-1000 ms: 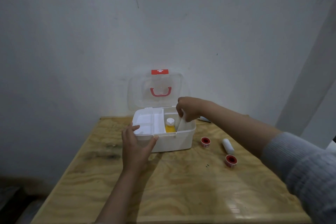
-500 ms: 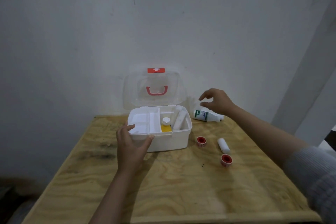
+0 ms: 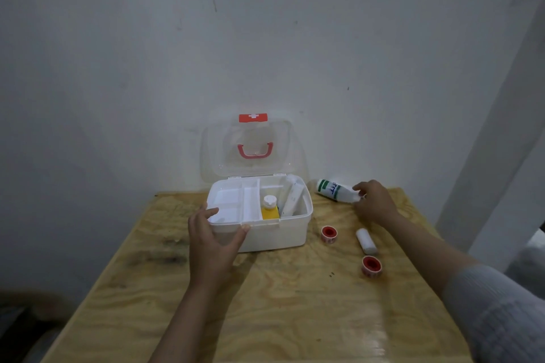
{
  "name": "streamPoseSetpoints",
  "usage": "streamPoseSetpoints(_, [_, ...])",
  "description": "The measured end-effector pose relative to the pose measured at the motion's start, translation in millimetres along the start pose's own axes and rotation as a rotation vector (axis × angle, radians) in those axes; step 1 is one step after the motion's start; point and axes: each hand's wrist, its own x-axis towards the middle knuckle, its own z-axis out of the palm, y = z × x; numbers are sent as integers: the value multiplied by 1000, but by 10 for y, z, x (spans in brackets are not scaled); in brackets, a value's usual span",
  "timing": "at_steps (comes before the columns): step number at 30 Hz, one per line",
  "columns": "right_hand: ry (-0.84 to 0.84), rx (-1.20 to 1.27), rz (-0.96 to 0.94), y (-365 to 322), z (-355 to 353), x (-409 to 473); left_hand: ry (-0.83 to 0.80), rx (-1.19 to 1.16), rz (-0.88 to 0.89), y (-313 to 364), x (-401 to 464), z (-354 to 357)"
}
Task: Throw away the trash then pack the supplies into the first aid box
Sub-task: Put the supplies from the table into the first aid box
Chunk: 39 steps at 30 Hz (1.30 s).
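Observation:
The white first aid box (image 3: 283, 234) stands open at the back of the wooden table, its clear lid (image 3: 250, 150) leaning on the wall. Inside sit a yellow bottle with a white cap (image 3: 269, 208) and a white tube (image 3: 292, 199) leaning in the right compartment. My left hand (image 3: 213, 240) holds the box's front left corner. To the right of the box, my right hand (image 3: 373, 200) closes its fingers on the neck end of a white bottle with a green label (image 3: 334, 190), which lies on its side on the table.
Two red tape rolls (image 3: 329, 233) (image 3: 371, 266) and a white bandage roll (image 3: 365, 241) lie on the table (image 3: 265, 303) to the right of the box. A white wall is right behind the box, and a white pillar (image 3: 501, 141) rises at the right.
My right hand left the white tube in the box, moved out to the right and came down onto the green-labelled bottle. My left hand has stayed on the box.

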Motion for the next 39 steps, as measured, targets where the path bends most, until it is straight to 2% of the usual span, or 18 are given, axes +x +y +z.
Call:
streamPoseSetpoints(5, [48,18,-3,-17,104,-67,4,-6,5,-20,-7,17])
streamPoseSetpoints(9, [133,88,-138,-62,49,-153,8,-4,6,-1,-2,17])
streamPoseSetpoints(16, [339,311,-313,-395,-429,-333,5,-9,3,9,1,7])
streamPoseSetpoints(20, [403,412,-421,-727,-805,-426,2,-7,-1,27,-4,10])
streamPoseSetpoints(24, [278,433,-494,-1022,-969,-472,-1,-14,3,37,-11,4])
streamPoseSetpoints(28, [52,325,-530,-1236,-862,-508,-7,-15,0,49,-12,-2])
streamPoseSetpoints(32, [-103,189,-535,-1334,-585,-527,-17,-7,0,76,5,-14])
streamPoseSetpoints(39, [-164,179,-502,-1483,-366,-618,-45,2,-17,122,3,-48])
